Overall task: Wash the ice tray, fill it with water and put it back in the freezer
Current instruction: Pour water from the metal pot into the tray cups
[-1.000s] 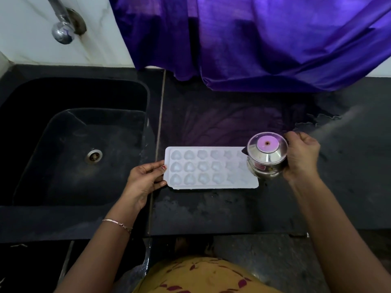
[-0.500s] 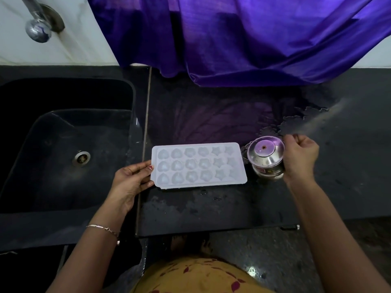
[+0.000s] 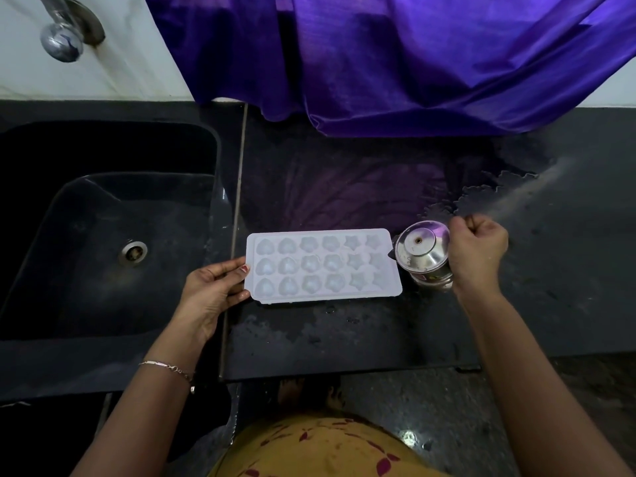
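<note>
A white ice tray [image 3: 323, 265] with heart, flower and star moulds lies flat on the black counter [image 3: 344, 332], just right of the sink. My left hand [image 3: 213, 287] holds its left short edge, fingers curled against the rim. A small steel jug [image 3: 424, 254] stands at the tray's right end, its spout pointing at the tray. My right hand [image 3: 478, 254] grips the jug from the right side, fist closed around its handle. The moulds look pale and glossy; I cannot tell how much water they hold.
A black sink [image 3: 113, 235] with a steel drain [image 3: 133, 252] lies to the left, under a chrome tap [image 3: 62, 43] on the white wall. Purple cloth [image 3: 395, 63] hangs over the counter's back. Water is spread on the counter around the jug.
The jug has come away from over the tray's right end and now sits lower beside it. My left hand stays on the tray's left edge.
</note>
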